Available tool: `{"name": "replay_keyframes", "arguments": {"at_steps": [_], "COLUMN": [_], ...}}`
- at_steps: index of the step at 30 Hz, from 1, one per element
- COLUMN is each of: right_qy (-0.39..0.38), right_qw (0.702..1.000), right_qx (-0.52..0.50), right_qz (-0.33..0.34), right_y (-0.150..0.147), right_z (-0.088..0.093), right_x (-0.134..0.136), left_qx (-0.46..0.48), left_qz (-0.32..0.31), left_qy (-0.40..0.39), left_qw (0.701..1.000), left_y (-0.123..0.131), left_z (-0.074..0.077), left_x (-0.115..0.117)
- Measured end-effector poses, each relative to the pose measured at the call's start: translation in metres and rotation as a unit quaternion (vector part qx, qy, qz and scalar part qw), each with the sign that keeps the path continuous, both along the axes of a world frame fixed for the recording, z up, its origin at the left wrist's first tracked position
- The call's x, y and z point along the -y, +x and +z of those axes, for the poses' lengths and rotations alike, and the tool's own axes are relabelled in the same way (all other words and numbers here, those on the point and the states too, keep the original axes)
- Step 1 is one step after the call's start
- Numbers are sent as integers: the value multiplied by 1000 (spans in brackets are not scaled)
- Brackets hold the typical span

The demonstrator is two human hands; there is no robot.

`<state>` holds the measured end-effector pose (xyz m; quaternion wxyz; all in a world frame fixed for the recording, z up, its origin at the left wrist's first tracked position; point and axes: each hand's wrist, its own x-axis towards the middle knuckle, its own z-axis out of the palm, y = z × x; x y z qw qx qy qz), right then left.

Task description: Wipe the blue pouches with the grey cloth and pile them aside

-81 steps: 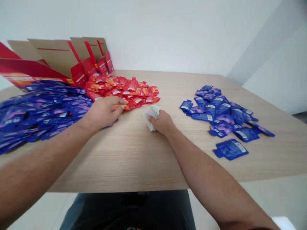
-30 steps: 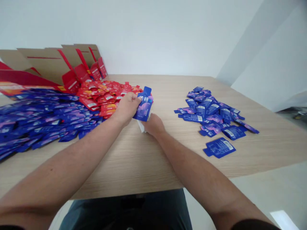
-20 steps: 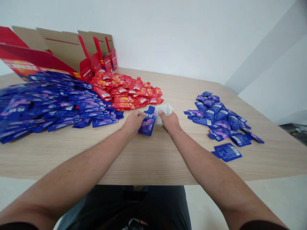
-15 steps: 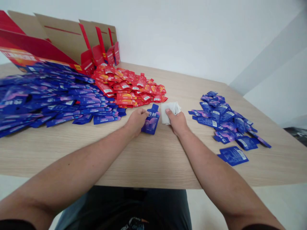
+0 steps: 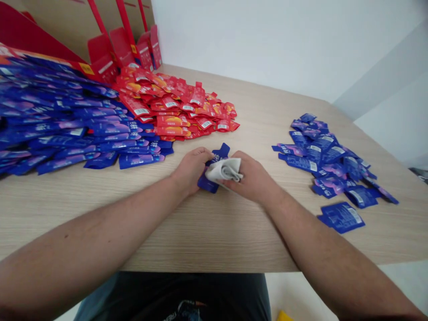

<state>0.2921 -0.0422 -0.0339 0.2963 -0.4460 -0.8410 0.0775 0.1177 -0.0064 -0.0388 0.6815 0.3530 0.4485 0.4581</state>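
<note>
Between my hands is a blue pouch [image 5: 210, 184] with a tab at its top, tilted a little to the right. My left hand [image 5: 193, 168] pinches it by its left edge. A folded white cloth [image 5: 224, 170] is gripped in my right hand [image 5: 252, 176] and lies against the pouch's front, hiding most of the print. Part of the white lettering shows above the cloth. Both hands are just above or on the wooden table [image 5: 207, 236]; I cannot tell whether the pouch touches it.
A big heap of blue pouches [image 5: 67, 129] lies to the left, beside a pile of red pouches [image 5: 180, 107]. Open red cardboard boxes [image 5: 103, 53] stand behind them. On the right is a smaller scattered group of blue pouches [image 5: 321, 156]. A white wall [image 5: 267, 40] borders the table's back.
My right hand has moved left, bringing the cloth from beside the pouch onto its front. The pouch has tilted slightly. The view has dipped, so the boxes sit higher in the picture.
</note>
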Motion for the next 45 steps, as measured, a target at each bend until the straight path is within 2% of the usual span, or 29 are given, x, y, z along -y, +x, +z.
{"name": "replay_keyframes", "arguments": {"at_steps": [2, 5, 6, 10, 14, 18, 19, 22, 23, 26, 30, 34, 37, 38, 41, 42, 45], "right_qy": [19, 67, 65, 9, 29, -25, -30, -9, -10, -37, -26, -31, -5, -12, -66, -72, -32], "right_qw": [1000, 992, 991, 1000, 996, 997, 997, 994, 993, 992, 992, 995, 996, 997, 993, 991, 998], "right_qx": [8, -27, -30, 14, 12, 67, 74, 78, 86, 119, 104, 93, 56, 53, 72, 72, 43], "right_qz": [-1, -108, -115, -9, -85, 14, 9, -77, -77, -13, -72, -14, -68, -54, 73, 81, -35], "right_y": [0, 4, 5, 2, -3, -8, -8, -8, -8, -9, -10, -8, -5, -5, -3, -2, 4], "right_z": [-2, -5, -5, -5, -2, 1, 2, 4, 5, 6, 7, 5, 3, 3, 2, 3, 5], "right_x": [0, -4, -5, -2, 2, 7, 8, 9, 9, 11, 11, 9, 6, 6, 5, 4, 1], "left_qx": [19, 26, 27, 45, 74, 68, 73, 98, 97, 72, 79, 76, 89, 90, 86, 86, 86], "left_qz": [-6, -17, -15, -10, -4, -3, -5, -9, -8, -1, -1, -6, -4, -2, 5, 7, 6], "left_qy": [-9, -25, -28, -29, -57, -49, -48, -56, -55, -40, -44, -42, -49, -49, -43, -45, -61], "left_qw": [1000, 999, 999, 999, 996, 996, 996, 994, 994, 997, 996, 996, 995, 995, 995, 995, 994], "left_y": [0, 1, 2, 3, 3, 3, 3, 4, 5, 5, 5, 4, 4, 5, 5, 5, 4], "left_z": [1, 1, 0, -1, -1, -2, -2, -1, -1, 2, 4, 2, 0, 0, 1, 1, 2], "left_x": [0, 0, 0, -1, -2, -2, -2, -3, -2, 0, 2, 1, -1, -2, -2, -2, -2]}}
